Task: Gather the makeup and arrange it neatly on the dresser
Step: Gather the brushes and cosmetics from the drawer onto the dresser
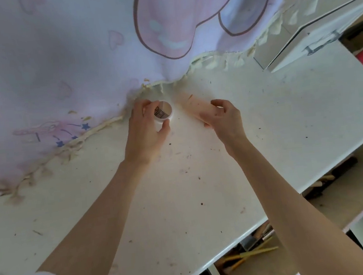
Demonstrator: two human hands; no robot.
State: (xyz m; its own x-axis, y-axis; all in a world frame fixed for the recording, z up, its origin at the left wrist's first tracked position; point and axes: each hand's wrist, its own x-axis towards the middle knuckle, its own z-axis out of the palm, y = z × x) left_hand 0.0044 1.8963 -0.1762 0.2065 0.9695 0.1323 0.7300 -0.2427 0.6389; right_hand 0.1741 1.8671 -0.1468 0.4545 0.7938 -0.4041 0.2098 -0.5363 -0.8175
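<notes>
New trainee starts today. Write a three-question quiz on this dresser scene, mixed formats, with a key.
1. True or false: the left hand grips the small round jar.
2. Which item does the right hand hold? A) a brush B) the peach-coloured tube C) a mirror
3. Fill in: both items sit near the fringed edge of the ____ hanging behind the dresser top.

Key: 1 true; 2 B; 3 curtain.

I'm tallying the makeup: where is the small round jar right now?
In the head view the jar sits mid-frame on the dresser top, gripped by the left hand, beside the curtain's fringe.
</notes>
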